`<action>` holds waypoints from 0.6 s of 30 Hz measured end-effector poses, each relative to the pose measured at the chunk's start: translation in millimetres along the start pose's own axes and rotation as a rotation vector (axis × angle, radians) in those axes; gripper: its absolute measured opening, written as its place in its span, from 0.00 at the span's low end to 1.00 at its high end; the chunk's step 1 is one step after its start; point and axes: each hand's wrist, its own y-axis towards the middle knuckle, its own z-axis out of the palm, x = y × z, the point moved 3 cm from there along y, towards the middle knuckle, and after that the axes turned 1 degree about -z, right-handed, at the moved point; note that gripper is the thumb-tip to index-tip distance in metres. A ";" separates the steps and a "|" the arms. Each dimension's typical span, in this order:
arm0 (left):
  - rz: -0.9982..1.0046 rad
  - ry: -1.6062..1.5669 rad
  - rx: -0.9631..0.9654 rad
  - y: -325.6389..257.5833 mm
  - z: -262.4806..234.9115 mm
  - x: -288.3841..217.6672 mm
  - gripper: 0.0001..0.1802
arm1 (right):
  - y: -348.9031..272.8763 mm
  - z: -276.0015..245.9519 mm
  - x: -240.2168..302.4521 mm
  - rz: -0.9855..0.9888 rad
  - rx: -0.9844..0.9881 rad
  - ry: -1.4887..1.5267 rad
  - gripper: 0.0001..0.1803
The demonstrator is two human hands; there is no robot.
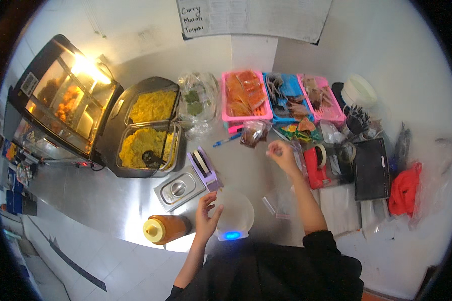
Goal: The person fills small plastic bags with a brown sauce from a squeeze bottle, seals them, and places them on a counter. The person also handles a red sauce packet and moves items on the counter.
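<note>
My left hand [206,215] is at the left rim of a round, pale, see-through bowl or platter [237,210], thumb and fingers apart with nothing visible between them. The round piece sits on a small scale [232,235] with a blue lit display. My right hand [282,154] hovers over the steel counter, its fingertips drawn together; anything between them is too small to make out. Just beyond it lies a clear packet with dark brown contents [254,133]. A purple tape dispenser [206,169] stands past my left hand, beside a lidded steel pan [180,188].
Two steel pans of yellow rice [145,145] stand left of a bag of greens [196,100], near a lit warming cabinet [65,100]. Packet-filled pink [226,116] and blue baskets line the back. A sauce bottle [168,229] stands front left; a red tape dispenser [314,170] is right.
</note>
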 end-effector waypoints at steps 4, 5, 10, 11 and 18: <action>-0.086 -0.076 0.029 -16.2 5.8 9.8 0.15 | -78.0 13.0 5.8 -0.108 0.443 -0.484 0.13; -0.107 -0.075 0.057 -20.2 9.6 10.4 0.14 | -93.9 17.3 0.2 -0.090 0.446 -0.508 0.12; -0.076 -0.072 0.160 -24.9 23.1 8.5 0.14 | -109.7 14.1 -23.9 -0.047 0.226 -0.513 0.09; -0.003 0.037 0.162 -24.0 24.6 4.0 0.14 | -107.0 11.0 -23.7 -0.098 0.120 -0.474 0.08; 0.199 0.109 0.100 1.9 47.6 -51.0 0.16 | -98.7 40.1 97.7 -0.206 0.005 -0.016 0.05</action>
